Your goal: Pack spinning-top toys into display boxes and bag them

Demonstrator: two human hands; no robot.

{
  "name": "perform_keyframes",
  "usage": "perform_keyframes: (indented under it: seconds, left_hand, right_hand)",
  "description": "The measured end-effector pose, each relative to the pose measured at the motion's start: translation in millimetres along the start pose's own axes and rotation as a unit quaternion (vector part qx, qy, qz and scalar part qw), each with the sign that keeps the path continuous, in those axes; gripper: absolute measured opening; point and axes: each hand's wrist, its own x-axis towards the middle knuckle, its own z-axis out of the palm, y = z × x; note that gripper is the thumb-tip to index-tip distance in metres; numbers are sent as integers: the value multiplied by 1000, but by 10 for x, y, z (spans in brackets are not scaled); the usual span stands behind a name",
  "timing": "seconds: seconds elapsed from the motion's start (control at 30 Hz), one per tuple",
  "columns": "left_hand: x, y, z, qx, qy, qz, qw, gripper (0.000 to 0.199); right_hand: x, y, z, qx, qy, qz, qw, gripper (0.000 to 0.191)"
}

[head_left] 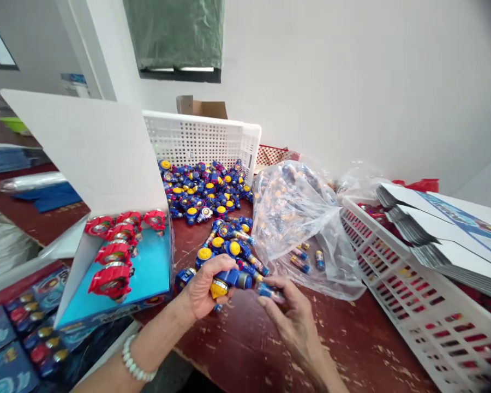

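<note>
My left hand is closed round a blue plastic toy with a yellow round part, its round end pointing right. Just beside that end, my right hand pinches a small printed tube, blue with a clear-looking section. The two pieces are close; whether they touch I cannot tell. Behind my hands lies a row of similar blue toys, several with tubes at their ends. Loose small tubes lie by the mouth of a clear plastic bag full of more.
On the left stands an open box holding several red toys. A white basket lies behind a heap of blue toys. At right, folded cartons rest on another white basket. Printed packs sit lower left.
</note>
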Motion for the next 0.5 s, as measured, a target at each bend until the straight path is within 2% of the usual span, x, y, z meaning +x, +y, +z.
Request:
perform_keyframes:
  seconds: [0.07,0.13,0.37,0.5]
  left_hand:
    - [-112,-42,-28,-9,-17,-18,1000,29]
    - [-196,-40,-60,7,-26,-12,1000,28]
    - [-352,19,-138,69,1,46,997,33]
    - [-388,-22,-137,38,-36,29,998,30]
  right_hand:
    - [-61,-182,119,3,-22,-28,999,17]
    - [-104,-252,188,1,-39,-39,998,17]
    - [-181,-325,221,-25,-60,-51,997,24]
    - [-211,-302,282,-74,-106,-74,989,29]
